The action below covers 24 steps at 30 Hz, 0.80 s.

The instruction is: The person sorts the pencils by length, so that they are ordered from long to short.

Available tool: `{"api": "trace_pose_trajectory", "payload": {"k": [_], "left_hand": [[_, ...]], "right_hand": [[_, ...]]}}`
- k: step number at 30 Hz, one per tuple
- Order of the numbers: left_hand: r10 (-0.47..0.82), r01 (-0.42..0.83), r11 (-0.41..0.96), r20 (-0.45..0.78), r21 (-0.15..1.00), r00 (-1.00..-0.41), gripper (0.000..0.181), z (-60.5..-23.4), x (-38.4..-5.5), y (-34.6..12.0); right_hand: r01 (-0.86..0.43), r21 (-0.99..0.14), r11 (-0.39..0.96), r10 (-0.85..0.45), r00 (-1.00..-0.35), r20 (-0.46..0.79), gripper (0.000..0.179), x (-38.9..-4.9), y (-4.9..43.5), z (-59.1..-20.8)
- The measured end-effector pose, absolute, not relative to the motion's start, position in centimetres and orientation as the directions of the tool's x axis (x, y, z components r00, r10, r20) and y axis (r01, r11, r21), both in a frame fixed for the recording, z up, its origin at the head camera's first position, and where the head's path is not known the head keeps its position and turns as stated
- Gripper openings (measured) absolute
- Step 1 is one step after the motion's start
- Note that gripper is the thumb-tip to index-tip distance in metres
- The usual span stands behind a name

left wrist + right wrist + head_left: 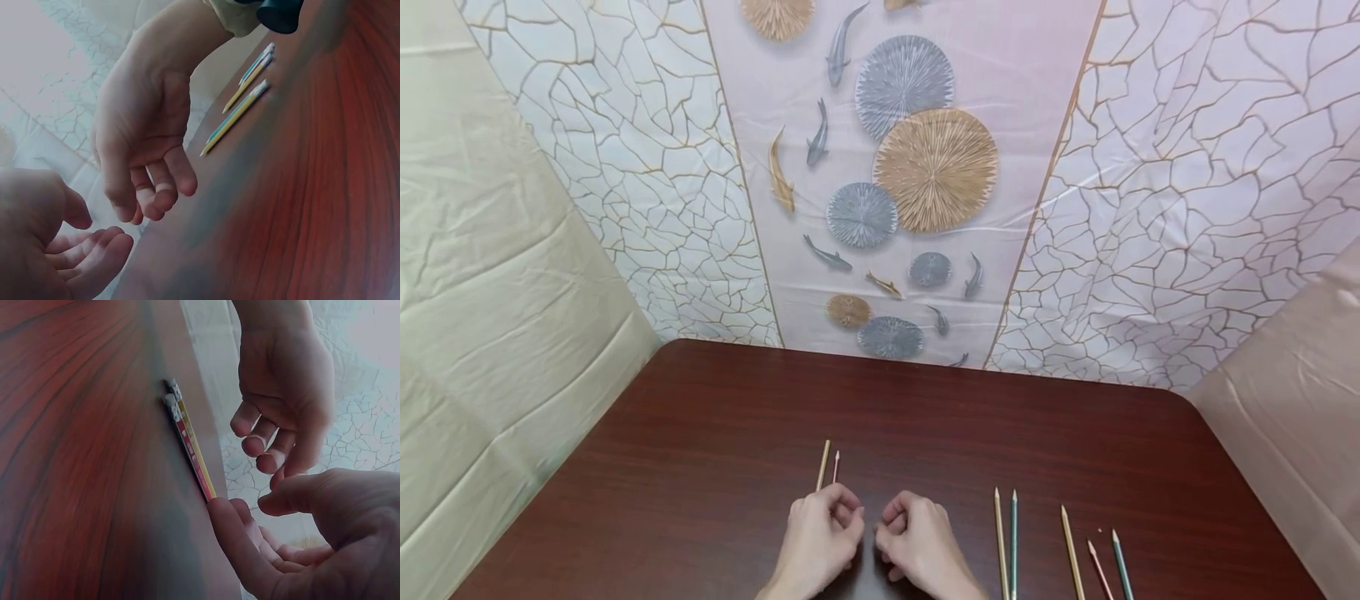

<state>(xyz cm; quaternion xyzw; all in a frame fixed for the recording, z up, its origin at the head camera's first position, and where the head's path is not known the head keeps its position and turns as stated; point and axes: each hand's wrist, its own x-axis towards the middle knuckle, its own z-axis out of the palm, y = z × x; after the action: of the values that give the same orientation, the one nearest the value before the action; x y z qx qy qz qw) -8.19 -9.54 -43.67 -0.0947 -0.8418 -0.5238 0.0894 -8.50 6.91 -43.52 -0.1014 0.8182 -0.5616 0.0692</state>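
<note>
My left hand [820,533] hovers at the front middle of the table, fingers loosely bent, thumb and fingertips apart in the left wrist view. Facing it, a small gap away, is my right hand [919,537], its fingers bent in the same loose way and holding nothing. Just beyond the left hand lie a yellow pencil [823,463] and a red pencil [192,450], partly hidden by that hand in the head view. To the right of the right hand, a yellow pencil [1001,542] and a teal pencil [1014,542] lie side by side.
Farther right lie another yellow pencil [1072,550], a pink-red pencil [1100,568] and a teal pencil [1122,564]. A tiny crumb [1100,530] sits near their tips. The dark wooden table [737,400] meets a patterned cloth backdrop [880,275], with plain cloth at both sides.
</note>
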Motion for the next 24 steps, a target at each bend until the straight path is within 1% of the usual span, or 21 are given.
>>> {"api": "trace_pose_trajectory", "payload": {"k": [9,15,20,22,24], "left_hand": [[0.062,0.240,0.370,0.233,0.898,-0.970,0.007,-43.8,-8.1,-7.7],[0.061,0.233,0.399,0.228,0.887,-0.972,0.008,-44.0,-8.0,-6.4],[0.051,0.256,0.454,0.262,0.853,-0.964,0.008,-44.5,-8.1,-5.3],[0.045,0.262,0.464,0.273,0.846,-0.961,0.009,-44.7,-8.2,-4.9],[0.051,0.247,0.446,0.251,0.860,-0.967,0.009,-44.8,-8.2,-4.4]], "right_hand": [[-0.114,-0.904,0.413,-0.187,-0.982,0.039,0.012,-7.9,9.0,-43.1],[-0.112,-0.898,0.425,-0.141,-0.988,0.056,0.012,-7.6,10.7,-42.8],[-0.089,-0.886,0.454,-0.081,-0.995,0.058,0.013,-7.4,12.1,-42.5],[-0.072,-0.884,0.462,-0.051,-0.997,0.055,0.014,-7.3,12.7,-42.4],[-0.054,-0.880,0.471,-0.016,-0.998,0.053,0.014,-7.3,13.2,-42.3]]}}
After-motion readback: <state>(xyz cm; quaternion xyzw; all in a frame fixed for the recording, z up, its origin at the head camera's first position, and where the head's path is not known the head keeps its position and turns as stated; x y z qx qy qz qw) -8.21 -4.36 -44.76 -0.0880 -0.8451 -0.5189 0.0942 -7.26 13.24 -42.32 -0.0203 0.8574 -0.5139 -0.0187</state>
